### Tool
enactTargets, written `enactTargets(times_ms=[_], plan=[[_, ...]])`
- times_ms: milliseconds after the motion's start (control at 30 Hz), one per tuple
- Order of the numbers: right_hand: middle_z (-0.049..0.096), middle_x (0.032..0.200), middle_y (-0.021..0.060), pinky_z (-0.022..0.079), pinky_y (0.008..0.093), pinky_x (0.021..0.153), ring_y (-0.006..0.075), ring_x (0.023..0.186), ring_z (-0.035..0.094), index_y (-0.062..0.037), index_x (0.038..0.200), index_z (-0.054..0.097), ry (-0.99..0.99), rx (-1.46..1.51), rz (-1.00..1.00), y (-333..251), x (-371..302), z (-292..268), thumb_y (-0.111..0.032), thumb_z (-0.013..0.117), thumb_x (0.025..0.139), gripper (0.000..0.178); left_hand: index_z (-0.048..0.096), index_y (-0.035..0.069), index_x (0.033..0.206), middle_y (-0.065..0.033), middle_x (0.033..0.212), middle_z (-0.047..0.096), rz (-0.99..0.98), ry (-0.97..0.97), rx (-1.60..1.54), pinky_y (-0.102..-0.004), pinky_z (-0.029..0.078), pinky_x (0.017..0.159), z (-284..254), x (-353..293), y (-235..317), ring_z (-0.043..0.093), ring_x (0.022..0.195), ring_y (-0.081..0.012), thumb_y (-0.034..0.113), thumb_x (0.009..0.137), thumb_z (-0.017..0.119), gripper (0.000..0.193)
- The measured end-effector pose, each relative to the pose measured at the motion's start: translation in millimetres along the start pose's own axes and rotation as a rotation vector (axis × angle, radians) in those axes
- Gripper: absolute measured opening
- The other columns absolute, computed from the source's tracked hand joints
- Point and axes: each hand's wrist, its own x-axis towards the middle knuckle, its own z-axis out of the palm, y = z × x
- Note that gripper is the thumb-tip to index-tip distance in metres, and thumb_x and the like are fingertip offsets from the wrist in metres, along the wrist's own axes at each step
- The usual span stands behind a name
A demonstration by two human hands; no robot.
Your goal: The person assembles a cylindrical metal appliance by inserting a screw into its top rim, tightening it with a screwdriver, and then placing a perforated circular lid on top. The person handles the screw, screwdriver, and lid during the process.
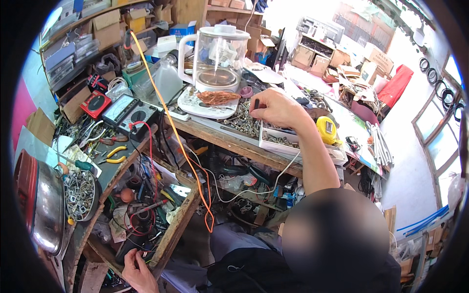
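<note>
My right hand (276, 108) reaches over the bench top, with thumb and forefinger pinched on a small black piece (256, 103). Below that hand spreads a heap of loose screws (244, 119), and a white box (268, 145) of small metal parts lies beside it. A yellow tape measure (326, 129) rests right of my wrist. At lower left, my left hand (139, 274) is at the edge of an open wooden drawer (181, 210), fingers drawn together near a thin wire; what they hold is too small to tell. Tools and a red test lead (152, 171) fill the drawer.
Left of the screws, a glass kettle (220, 56) stands on a white base (195, 106) with a crumpled brown bundle (217, 97). An analog multimeter (129, 113), yellow-handled pliers (116, 155) and a bowl of screws (80, 195) crowd the left side. An orange cord (171, 119) hangs across.
</note>
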Motion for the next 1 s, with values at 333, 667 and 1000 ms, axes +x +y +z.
enactTargets(times_ms=[333, 667, 1000], plan=[[0.073, 0.077, 0.0103, 0.053, 0.0343, 0.064, 0.0164, 0.063, 0.068, -0.0013, 0.1, 0.078, 0.049, 0.328, 0.027, -8.0, 6.4, 11.0, -0.011, 0.072, 0.089, 0.016, 0.066, -0.008, 0.108, -0.0113, 0.087, 0.072, -0.008, -0.01, -0.031, -0.0275, 0.052, 0.076, -0.8, -0.1, -0.1, 0.066, 0.081, -0.0132, 0.004, 0.102, 0.06, 0.014], [0.07, 0.073, 0.0165, 0.052, 0.0388, 0.065, 0.0269, 0.064, 0.066, 0.0012, 0.089, 0.073, 0.171, 0.161, 0.023, 5.9, 3.9, 2.3, -0.028, 0.071, 0.088, 0.029, 0.065, -0.008, 0.108, -0.0107, 0.087, 0.072, -0.039, -0.026, -0.042, -0.0266, 0.051, 0.076, 0.4, 1.5, 1.9, 0.066, 0.081, -0.0126, 0.004, 0.102, 0.059, 0.014], [0.072, 0.087, 0.019, 0.054, 0.0431, 0.076, 0.0344, 0.083, 0.07, -0.0049, 0.095, 0.075, 0.08, -0.031, 0.13, 3.4, -0.6, -3.3, -0.026, 0.073, 0.085, 0.023, 0.066, -0.007, 0.108, -0.0108, 0.087, 0.072, -0.014, -0.008, -0.018, -0.0278, 0.052, 0.075, -1.0, 0.4, 0.5, 0.066, 0.081, -0.0132, 0.005, 0.102, 0.06, 0.014]])
